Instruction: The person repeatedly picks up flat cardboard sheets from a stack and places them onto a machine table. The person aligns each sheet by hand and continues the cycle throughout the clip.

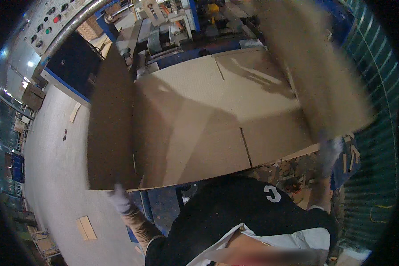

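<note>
A large brown cardboard box blank [195, 119] with slots and creases spans the view before me. Its left panel [111, 128] and its right panel [319, 75] are folded up from the middle; the right one is smeared by motion. At the near left corner my left hand [120, 200], in a pale glove, is closed on the cardboard's edge, most of its fingers hidden beneath. My right hand [330, 153], also gloved and blurred, grips the near edge of the right panel. Shadows fall across the middle of the blank.
Beyond the cardboard stands a machine with blue and metal parts [173, 35]. A control panel [48, 24] with buttons is at the upper left. Cardboard scraps [292, 173] lie below at right, beside a green corrugated wall [372, 133]. A flat cardboard piece [86, 228] rests on the floor.
</note>
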A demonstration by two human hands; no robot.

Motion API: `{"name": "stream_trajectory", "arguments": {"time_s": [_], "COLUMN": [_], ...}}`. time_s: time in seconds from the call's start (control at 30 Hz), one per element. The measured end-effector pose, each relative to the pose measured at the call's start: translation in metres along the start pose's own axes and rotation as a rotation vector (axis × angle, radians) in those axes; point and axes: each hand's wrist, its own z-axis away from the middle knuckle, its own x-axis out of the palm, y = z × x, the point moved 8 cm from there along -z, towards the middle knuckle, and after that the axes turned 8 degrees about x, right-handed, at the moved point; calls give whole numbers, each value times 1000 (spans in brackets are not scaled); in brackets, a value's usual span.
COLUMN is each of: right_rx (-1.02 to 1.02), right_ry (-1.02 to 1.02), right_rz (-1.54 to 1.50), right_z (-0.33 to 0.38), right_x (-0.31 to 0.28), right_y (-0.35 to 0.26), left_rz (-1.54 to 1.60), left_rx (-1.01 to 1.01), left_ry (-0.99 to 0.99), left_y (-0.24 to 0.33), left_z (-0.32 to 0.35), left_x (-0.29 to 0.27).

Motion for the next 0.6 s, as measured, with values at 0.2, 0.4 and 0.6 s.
{"name": "stream_trajectory", "arguments": {"time_s": [0.2, 0.4, 0.6], "right_rx": [-791, -907, -887], "right_ry": [-578, -757, -701], "right_rz": [30, 142, 217], "right_z": [73, 73, 29], "right_x": [83, 106, 144], "right_y": [-72, -71, -54], "left_rz": [-414, -624, -602], "left_rx": [821, 874, 1044], "left_ry": [-822, -1038, -959], "left_y": [88, 73, 57], "left_z": [65, 82, 59], "left_x": [155, 190, 198]}}
